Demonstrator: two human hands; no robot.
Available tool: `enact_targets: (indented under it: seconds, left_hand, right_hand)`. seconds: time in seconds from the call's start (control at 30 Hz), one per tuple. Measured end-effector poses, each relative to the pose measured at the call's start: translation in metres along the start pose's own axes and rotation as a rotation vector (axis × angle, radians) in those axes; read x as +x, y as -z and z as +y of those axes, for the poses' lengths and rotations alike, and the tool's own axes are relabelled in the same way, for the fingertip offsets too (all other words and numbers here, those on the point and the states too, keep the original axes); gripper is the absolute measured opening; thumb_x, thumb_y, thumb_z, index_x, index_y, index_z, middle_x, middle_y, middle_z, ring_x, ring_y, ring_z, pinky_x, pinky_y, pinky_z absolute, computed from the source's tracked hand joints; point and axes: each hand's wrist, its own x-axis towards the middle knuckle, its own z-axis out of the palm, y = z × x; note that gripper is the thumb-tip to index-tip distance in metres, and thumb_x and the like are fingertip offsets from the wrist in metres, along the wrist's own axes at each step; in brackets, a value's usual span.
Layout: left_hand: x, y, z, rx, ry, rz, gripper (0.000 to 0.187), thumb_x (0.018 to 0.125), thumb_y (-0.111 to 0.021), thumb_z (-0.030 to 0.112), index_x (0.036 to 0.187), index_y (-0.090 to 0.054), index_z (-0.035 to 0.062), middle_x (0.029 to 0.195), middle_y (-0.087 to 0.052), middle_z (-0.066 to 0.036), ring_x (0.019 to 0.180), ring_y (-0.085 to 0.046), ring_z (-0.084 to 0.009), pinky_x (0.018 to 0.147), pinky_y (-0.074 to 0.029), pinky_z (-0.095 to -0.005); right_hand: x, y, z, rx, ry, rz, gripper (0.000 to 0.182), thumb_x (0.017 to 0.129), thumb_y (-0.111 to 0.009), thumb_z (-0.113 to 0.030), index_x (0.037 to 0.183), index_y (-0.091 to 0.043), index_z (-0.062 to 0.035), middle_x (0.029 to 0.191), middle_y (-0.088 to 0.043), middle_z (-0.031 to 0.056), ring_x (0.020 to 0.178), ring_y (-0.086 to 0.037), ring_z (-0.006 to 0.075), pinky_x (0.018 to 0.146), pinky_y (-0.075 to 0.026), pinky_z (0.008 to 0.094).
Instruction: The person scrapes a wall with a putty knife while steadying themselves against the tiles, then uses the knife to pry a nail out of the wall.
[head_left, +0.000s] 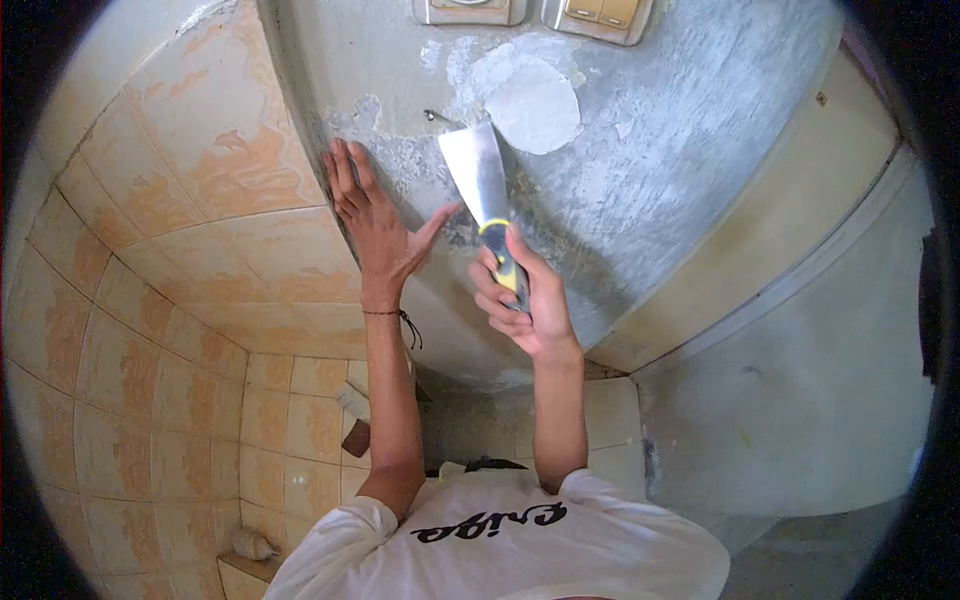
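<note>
My right hand (530, 300) is wrapped round the black and yellow handle of a putty knife (475, 175), whose wide metal blade points up the wall. The blade overlaps the rough, scraped part of the grey wall (650, 160), just left of a round white patch (535, 103). My left hand (375, 215) lies flat against the wall near its tiled left edge, fingers stretched upward and thumb out toward the knife. It holds nothing. A small metal hook or nail (432, 116) sticks out of the wall above the blade.
A socket (470, 8) and a switch plate (600, 15) sit at the top of the wall. Orange-patterned tiles (200, 180) cover the left side. A door frame (770, 200) borders the right. On the tiled floor lies a brown block (356, 438); a bottle (252, 545) rests at lower left.
</note>
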Motion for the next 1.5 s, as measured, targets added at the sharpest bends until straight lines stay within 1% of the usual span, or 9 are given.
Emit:
enact_targets:
  seconds: [0.03, 0.07, 0.13, 0.33, 0.57, 0.63, 0.97, 1.13, 1.5]
  left_hand:
    - [-0.002, -0.001, -0.001, 0.005, -0.003, -0.001, 0.126, 0.079, -0.076, 0.064, 0.164, -0.007, 0.0022, 0.17, -0.007, -0.023, 0.156, -0.008, -0.0428, 0.126, -0.01, -0.0546]
    - [-0.005, -0.002, -0.002, 0.007, -0.001, -0.007, 0.126, 0.079, -0.076, 0.064, 0.164, -0.007, 0.0022, 0.17, -0.007, -0.023, 0.156, -0.008, -0.0428, 0.126, -0.01, -0.0546]
    - [-0.004, -0.002, -0.004, -0.011, 0.025, -0.01, 0.107, 0.092, -0.06, 0.063, 0.164, -0.009, 0.0022, 0.17, -0.007, -0.022, 0.156, -0.009, -0.0431, 0.126, -0.008, -0.0543]
    - [-0.003, -0.003, -0.005, -0.015, 0.012, 0.019, 0.099, 0.096, -0.053, 0.061, 0.164, -0.01, 0.0028, 0.169, -0.01, -0.022, 0.155, -0.011, -0.0442, 0.124, -0.01, -0.0561]
    - [-0.005, -0.003, -0.006, -0.032, 0.014, 0.016, 0.099, 0.096, -0.054, 0.061, 0.164, -0.011, 0.0029, 0.169, -0.011, -0.022, 0.155, -0.012, -0.0445, 0.125, -0.011, -0.0546]
    - [-0.003, -0.002, -0.005, -0.043, 0.016, 0.025, 0.095, 0.099, -0.045, 0.064, 0.164, -0.011, 0.0036, 0.17, -0.012, -0.023, 0.155, -0.011, -0.0441, 0.125, -0.009, -0.0542]
    - [-0.006, 0.002, -0.01, -0.089, 0.007, -0.035, 0.093, 0.098, -0.054, 0.054, 0.164, -0.012, 0.0037, 0.169, -0.01, -0.023, 0.155, -0.012, -0.0444, 0.125, -0.01, -0.0552]
    - [-0.006, 0.003, -0.012, -0.119, 0.001, -0.047, 0.094, 0.096, -0.063, 0.044, 0.164, -0.012, 0.0053, 0.169, -0.01, -0.023, 0.154, -0.013, -0.0445, 0.126, -0.012, -0.0539]
    - [-0.005, 0.003, -0.01, -0.11, 0.013, -0.051, 0.096, 0.095, -0.064, 0.046, 0.164, -0.011, 0.0051, 0.17, -0.01, -0.021, 0.155, -0.011, -0.0438, 0.126, -0.012, -0.0534]
  right_hand:
    - [0.001, -0.002, -0.001, 0.001, 0.0, -0.011, 0.049, 0.109, -0.039, -0.055, 0.091, -0.049, -0.0115, 0.062, -0.036, -0.0041, 0.038, -0.023, 0.0015, 0.03, -0.015, 0.0185]
    - [-0.003, -0.003, -0.003, -0.002, -0.017, -0.006, 0.048, 0.109, -0.039, -0.055, 0.091, -0.05, -0.0113, 0.063, -0.036, -0.004, 0.038, -0.023, 0.0019, 0.031, -0.016, 0.0193]
    - [-0.009, 0.002, -0.004, 0.005, -0.017, 0.011, 0.048, 0.109, -0.039, -0.055, 0.091, -0.05, -0.0112, 0.063, -0.036, -0.0041, 0.038, -0.023, 0.0021, 0.031, -0.016, 0.0195]
    - [-0.006, -0.013, -0.008, -0.014, -0.006, 0.023, 0.048, 0.108, -0.042, -0.055, 0.093, -0.051, -0.0105, 0.063, -0.037, -0.0039, 0.039, -0.025, 0.0023, 0.031, -0.017, 0.0189]
    - [0.0, -0.016, -0.004, -0.008, 0.041, 0.041, 0.048, 0.108, -0.043, -0.055, 0.094, -0.051, -0.0099, 0.064, -0.038, -0.0036, 0.039, -0.025, 0.0023, 0.032, -0.016, 0.0189]
    - [-0.003, -0.021, -0.001, -0.005, 0.049, 0.065, 0.048, 0.108, -0.042, -0.055, 0.094, -0.051, -0.0099, 0.063, -0.038, -0.0036, 0.039, -0.025, 0.0022, 0.032, -0.015, 0.0188]
    - [-0.005, -0.029, 0.016, 0.01, 0.101, 0.13, 0.047, 0.109, -0.04, -0.054, 0.092, -0.049, -0.0114, 0.062, -0.035, -0.0046, 0.039, -0.023, 0.0021, 0.031, -0.015, 0.0187]
    - [-0.007, -0.032, 0.025, 0.015, 0.119, 0.167, 0.045, 0.109, -0.04, -0.054, 0.091, -0.047, -0.0125, 0.063, -0.034, -0.0049, 0.039, -0.022, 0.0021, 0.03, -0.014, 0.0187]
    - [-0.011, -0.037, 0.026, 0.009, 0.141, 0.172, 0.051, 0.107, -0.038, -0.059, 0.092, -0.048, -0.012, 0.061, -0.035, -0.0048, 0.039, -0.024, 0.0024, 0.031, -0.015, 0.019]
